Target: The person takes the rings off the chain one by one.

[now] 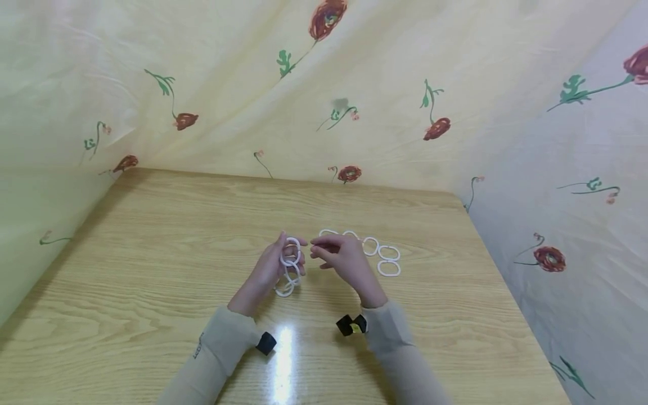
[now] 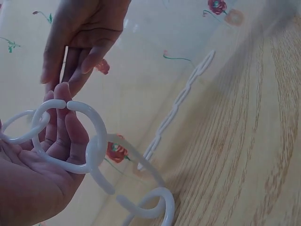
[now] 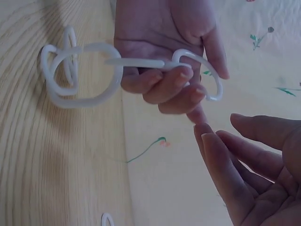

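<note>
My left hand (image 1: 265,269) holds a short chain of white plastic links (image 2: 100,125), its fingers curled around one of them. The links are oval rings, each with a small split in its side, and they cross the palm. The lower ones dangle toward the tabletop in the right wrist view. Facing it, my right hand (image 1: 346,260) has nothing between its fingers. Its extended fingertips (image 3: 209,137) are right at the left hand's fingertips, while the thumb stands apart from them.
A second chain of white links (image 2: 175,110) lies on the wood-grain table (image 1: 152,253), beyond and to the right of my right hand. Flower-printed cloth (image 1: 228,112) rises behind the table and along both sides. Each sleeve carries a small black device (image 1: 266,343) at the wrist.
</note>
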